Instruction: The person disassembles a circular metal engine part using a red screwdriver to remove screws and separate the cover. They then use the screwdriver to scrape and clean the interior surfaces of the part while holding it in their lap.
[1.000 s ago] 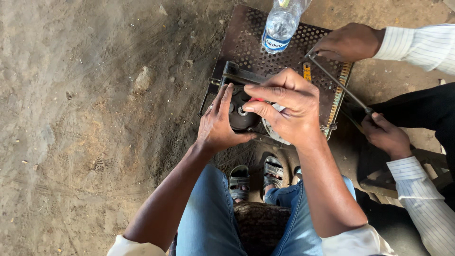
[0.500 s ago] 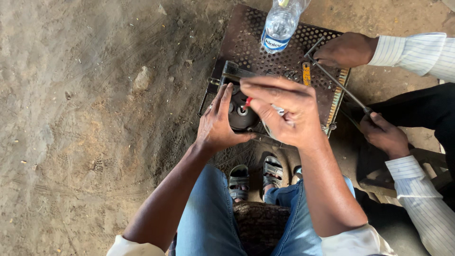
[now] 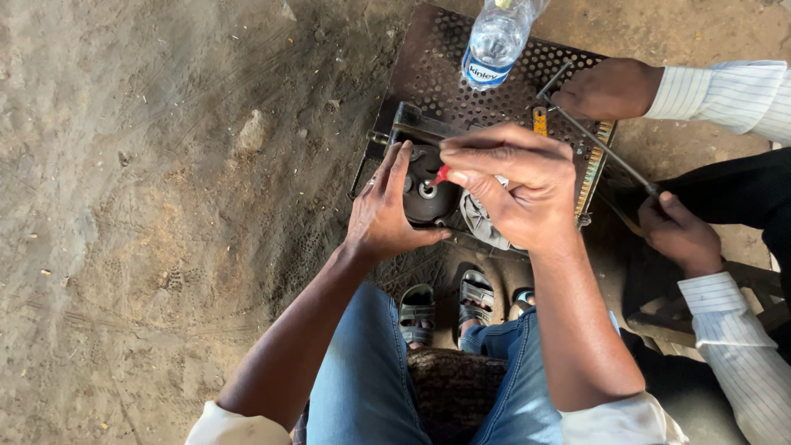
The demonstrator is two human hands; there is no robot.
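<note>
Ground: bare dirt floor spread left and near.
Plate: a perforated metal plate lay far right, a clear water bottle standing on it.
Co-worker: two hands in striped sleeves held a thin rod at right.
Left hand: grip wrapped around a black round part, holding it at the plate's near edge.
Right hand: grip narrow, fingertips pinched on a small red-tipped tool touching the part.

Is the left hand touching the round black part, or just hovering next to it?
Touching. The head view shows the left hand cupped against the side of the round black part, thumb under its lower edge, no gap visible. The right hand pinches a small red-tipped tool above it.
</note>
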